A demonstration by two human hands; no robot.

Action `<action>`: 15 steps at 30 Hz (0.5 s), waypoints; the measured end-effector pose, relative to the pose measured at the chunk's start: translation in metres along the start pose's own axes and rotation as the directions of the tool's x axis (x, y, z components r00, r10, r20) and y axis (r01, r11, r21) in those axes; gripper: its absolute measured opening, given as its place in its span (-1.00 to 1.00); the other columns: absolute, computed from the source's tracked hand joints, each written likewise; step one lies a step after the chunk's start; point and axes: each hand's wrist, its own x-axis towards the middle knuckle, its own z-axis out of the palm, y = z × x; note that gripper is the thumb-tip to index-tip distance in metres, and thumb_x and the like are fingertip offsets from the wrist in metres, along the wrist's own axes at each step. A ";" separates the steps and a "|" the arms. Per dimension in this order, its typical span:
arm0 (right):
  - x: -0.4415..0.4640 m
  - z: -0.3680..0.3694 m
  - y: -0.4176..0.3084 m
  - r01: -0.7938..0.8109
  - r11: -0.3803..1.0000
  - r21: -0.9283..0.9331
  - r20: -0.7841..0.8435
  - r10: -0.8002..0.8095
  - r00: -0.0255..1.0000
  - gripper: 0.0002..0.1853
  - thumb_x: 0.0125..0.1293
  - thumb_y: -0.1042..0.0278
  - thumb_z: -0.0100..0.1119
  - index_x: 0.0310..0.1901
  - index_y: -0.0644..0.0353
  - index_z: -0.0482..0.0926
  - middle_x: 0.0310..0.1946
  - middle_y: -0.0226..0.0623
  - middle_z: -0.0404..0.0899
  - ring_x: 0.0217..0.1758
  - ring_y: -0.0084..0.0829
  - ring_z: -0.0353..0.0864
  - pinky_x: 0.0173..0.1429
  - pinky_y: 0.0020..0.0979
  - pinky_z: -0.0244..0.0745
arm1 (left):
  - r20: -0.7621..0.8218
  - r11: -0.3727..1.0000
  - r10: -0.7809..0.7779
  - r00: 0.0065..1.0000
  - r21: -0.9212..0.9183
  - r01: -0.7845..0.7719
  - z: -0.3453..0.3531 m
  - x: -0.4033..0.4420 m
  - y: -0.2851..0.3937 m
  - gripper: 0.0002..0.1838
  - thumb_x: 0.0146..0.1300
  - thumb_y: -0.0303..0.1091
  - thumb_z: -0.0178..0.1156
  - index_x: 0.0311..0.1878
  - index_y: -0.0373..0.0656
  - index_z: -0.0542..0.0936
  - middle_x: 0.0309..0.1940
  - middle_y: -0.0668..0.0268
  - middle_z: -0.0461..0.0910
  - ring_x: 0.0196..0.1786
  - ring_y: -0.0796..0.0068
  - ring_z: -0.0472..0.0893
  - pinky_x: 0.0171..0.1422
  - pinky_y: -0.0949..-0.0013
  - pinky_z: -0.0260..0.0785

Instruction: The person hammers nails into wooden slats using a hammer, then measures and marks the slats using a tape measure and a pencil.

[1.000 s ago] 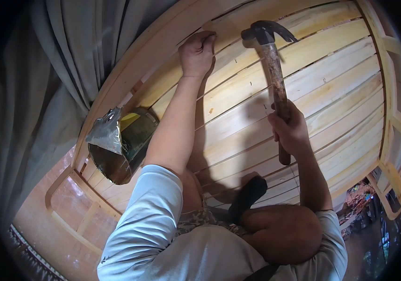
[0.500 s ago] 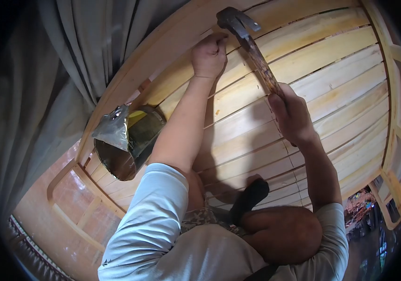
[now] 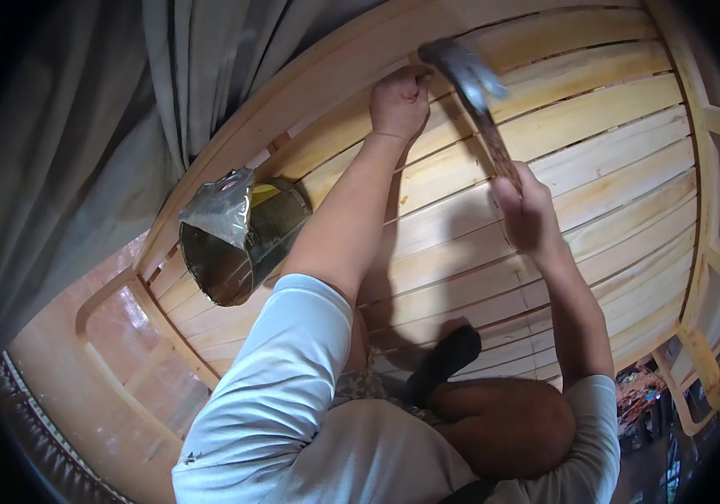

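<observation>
My right hand [image 3: 532, 210] is wrapped around the worn wooden handle of a claw hammer [image 3: 494, 143]. Its metal head is smeared by motion, just above and to the right of my left hand. With fingers pinched together, my left hand [image 3: 398, 102] rests at the upper slats, close to the long edge board; whatever lies between the fingertips is too small or hidden to make out. Under both hands run pale wooden slats [image 3: 612, 160], side by side with narrow gaps.
A cut-open metal can [image 3: 289, 220] lies on its side left of my left forearm. Grey curtain fabric [image 3: 83, 168] hangs at the upper left. A wooden frame rail [image 3: 686, 101] borders the slats on the right. My bent knee [image 3: 503, 424] and a dark-covered foot [image 3: 451, 357] are on the slats.
The hammer head has come down nearer my left hand and is now blurred. My left hand stays pinched at about the same spot on the slats, while the view has shifted slightly.
</observation>
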 end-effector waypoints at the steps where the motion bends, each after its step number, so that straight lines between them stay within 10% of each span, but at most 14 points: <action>1: 0.006 -0.002 0.001 0.011 1.000 -0.005 -0.001 -0.011 1.000 -0.70 0.55 0.18 0.04 -0.08 0.32 0.50 -0.56 0.05 0.52 -0.46 0.01 0.58 -0.31 -0.15 0.46 | -0.010 0.997 0.010 1.000 0.076 -0.010 0.000 0.001 0.001 -0.88 0.29 -0.34 0.28 -0.15 -0.06 0.73 -0.25 0.14 0.73 -0.15 0.09 0.72 -0.03 0.15 0.57; 3: 0.018 -0.008 -0.004 -0.271 0.942 -0.197 0.069 0.289 0.955 -0.68 0.54 0.16 0.06 -0.07 0.33 0.52 -0.59 0.01 0.51 -0.47 -0.03 0.58 -0.30 -0.18 0.47 | -0.038 1.000 0.003 0.999 -0.008 -0.003 0.002 0.001 0.002 -0.88 0.27 -0.33 0.28 -0.18 -0.07 0.74 -0.26 0.15 0.73 -0.16 0.09 0.72 -0.02 0.17 0.57; 11: -0.009 -0.012 -0.012 -0.024 0.999 0.034 0.052 0.023 0.998 -0.69 0.52 0.19 0.06 -0.09 0.34 0.51 -0.57 -0.17 0.54 -0.52 -0.37 0.53 -0.35 -0.29 0.45 | -0.101 0.947 -0.237 0.966 -0.244 0.207 -0.015 0.001 -0.003 -0.78 0.08 -0.27 0.41 -0.23 -0.17 0.74 -0.31 0.18 0.75 -0.22 0.26 0.72 -0.05 0.27 0.55; 15: 0.017 -0.012 -0.002 -0.179 0.929 -0.323 0.014 0.194 0.981 -0.68 0.53 0.17 0.08 -0.17 0.34 0.51 -0.56 -0.03 0.53 -0.48 -0.24 0.58 -0.32 -0.22 0.46 | -0.083 0.871 -0.419 0.904 -0.320 0.374 -0.035 -0.018 -0.007 -0.77 0.02 -0.30 0.43 -0.33 -0.25 0.71 -0.42 0.21 0.70 -0.35 0.41 0.63 -0.17 0.32 0.48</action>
